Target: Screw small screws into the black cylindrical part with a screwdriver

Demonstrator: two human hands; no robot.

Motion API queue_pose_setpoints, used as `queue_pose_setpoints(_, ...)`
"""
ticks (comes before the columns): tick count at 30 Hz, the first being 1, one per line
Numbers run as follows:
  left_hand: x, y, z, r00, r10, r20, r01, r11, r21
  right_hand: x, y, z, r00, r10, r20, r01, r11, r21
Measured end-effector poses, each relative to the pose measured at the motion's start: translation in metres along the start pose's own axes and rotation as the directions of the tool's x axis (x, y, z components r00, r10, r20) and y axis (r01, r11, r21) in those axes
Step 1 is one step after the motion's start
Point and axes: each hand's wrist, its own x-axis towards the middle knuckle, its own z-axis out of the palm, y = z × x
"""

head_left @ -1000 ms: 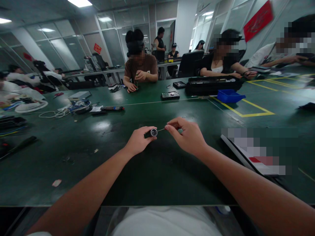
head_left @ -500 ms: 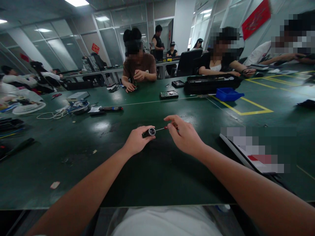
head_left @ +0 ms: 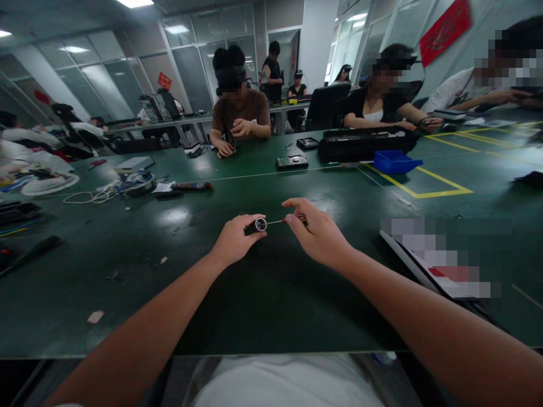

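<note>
A short black cylinder (head_left: 253, 227) with a silver ring at its open end lies in my left hand (head_left: 235, 239), the fingers wrapped round it. Its exact kind is unclear; the ringed end faces right and toward me. My right hand (head_left: 314, 229) grips a screwdriver (head_left: 300, 218) by its reddish handle, index finger stretched out above it. The thin metal shaft runs left to the cylinder's ringed end. Whether the tip sits inside or only touches the rim I cannot tell. Both hands are above the green table (head_left: 263, 305).
Beyond my hands lie a hard drive (head_left: 292, 162), a blue bin (head_left: 394, 162) and a long black device (head_left: 367, 146). A dark tool-like object (head_left: 190, 186) and tangled cables (head_left: 99, 195) are at the left. At right lies a partly blurred booklet (head_left: 441, 265). Several people sit around the table.
Both hands keep their grips, and the cylinder and screwdriver have shifted only slightly. The right thumb and screwdriver handle are turned a little. The view has moved marginally.
</note>
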Motion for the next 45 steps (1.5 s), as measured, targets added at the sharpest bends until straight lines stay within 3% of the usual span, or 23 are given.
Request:
queue_pose_setpoints(6, 0.000, 0.004, 0.000, 1.000, 0.001, 0.011, -0.002, 0.999, 0.034, -0.002, -0.001, 0.001, 0.995, 0.092, -0.044, -0.087, 0.990, 0.113)
queue_pose_setpoints(11, -0.001, 0.007, -0.002, 0.999, -0.022, -0.023, 0.023, 0.999, 0.042, 0.000, 0.004, 0.009, 0.978, 0.179, -0.108, -0.135, 0.936, 0.326)
queue_pose_setpoints(14, 0.000, 0.006, -0.003, 1.000, 0.023, 0.009, -0.023, 0.999, 0.041, 0.006, 0.012, 0.014, 0.953, 0.290, -0.083, -0.198, 0.811, 0.551)
queue_pose_setpoints(17, 0.001, 0.005, -0.003, 0.998, 0.066, 0.014, -0.066, 0.997, 0.048, 0.012, 0.021, 0.016, 0.889, 0.456, 0.045, -0.328, 0.563, 0.758)
queue_pose_setpoints(19, 0.002, 0.005, -0.003, 0.998, 0.062, 0.001, -0.062, 0.997, 0.056, 0.014, 0.023, 0.016, 0.872, 0.488, 0.046, -0.337, 0.529, 0.779)
queue_pose_setpoints(23, 0.001, 0.006, -0.003, 0.999, 0.036, 0.006, -0.036, 0.997, 0.063, 0.012, 0.020, 0.015, 0.903, 0.415, -0.109, -0.231, 0.685, 0.691)
queue_pose_setpoints(27, 0.000, 0.010, -0.003, 1.000, 0.021, 0.001, -0.021, 0.998, 0.062, 0.008, 0.015, 0.015, 0.929, 0.334, -0.157, -0.201, 0.815, 0.544)
queue_pose_setpoints(34, -0.001, 0.012, -0.003, 1.000, 0.015, 0.005, -0.016, 0.998, 0.062, 0.007, 0.012, 0.013, 0.954, 0.265, -0.139, -0.168, 0.858, 0.485)
queue_pose_setpoints(40, 0.000, 0.009, -0.001, 0.999, -0.015, 0.047, 0.011, 0.995, 0.097, 0.003, 0.006, 0.004, 0.962, 0.201, -0.185, -0.177, 0.974, 0.139)
queue_pose_setpoints(45, 0.000, 0.007, -0.001, 0.997, -0.029, 0.071, 0.022, 0.995, 0.098, 0.002, 0.006, 0.005, 0.989, 0.087, -0.122, -0.068, 0.986, 0.151)
